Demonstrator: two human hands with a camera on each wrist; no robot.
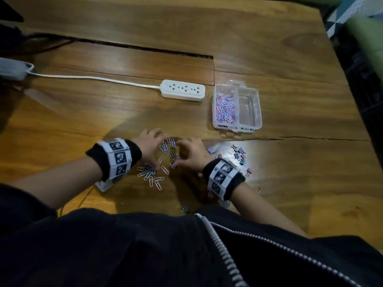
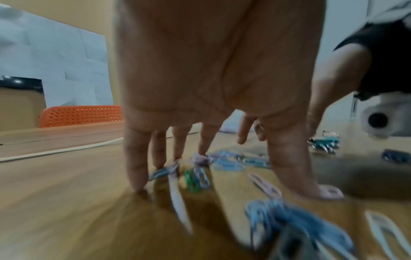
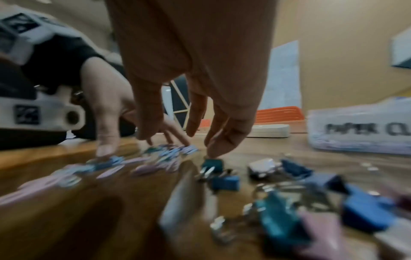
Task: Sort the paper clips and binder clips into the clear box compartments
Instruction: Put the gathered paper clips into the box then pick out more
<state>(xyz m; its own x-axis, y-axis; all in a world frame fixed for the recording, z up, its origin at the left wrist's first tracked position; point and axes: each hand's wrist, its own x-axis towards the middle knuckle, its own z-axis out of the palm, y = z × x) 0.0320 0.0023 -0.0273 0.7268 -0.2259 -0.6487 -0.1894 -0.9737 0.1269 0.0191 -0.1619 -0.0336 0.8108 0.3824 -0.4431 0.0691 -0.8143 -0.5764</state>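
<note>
Fingers of my left hand (image 1: 149, 141) and right hand (image 1: 191, 155) spread straight, holding nothing, tips on paper clips (image 1: 165, 149) between them; binder clips (image 1: 240, 155) beside my right; clear box (image 1: 257, 108) beyond.

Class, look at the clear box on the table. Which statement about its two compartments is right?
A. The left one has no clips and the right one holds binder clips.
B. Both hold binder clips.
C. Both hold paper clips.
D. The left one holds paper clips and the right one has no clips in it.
D: in the head view the box has a heap of pink and blue paper clips in its left compartment, while through the right one only clear plastic shows.
</note>
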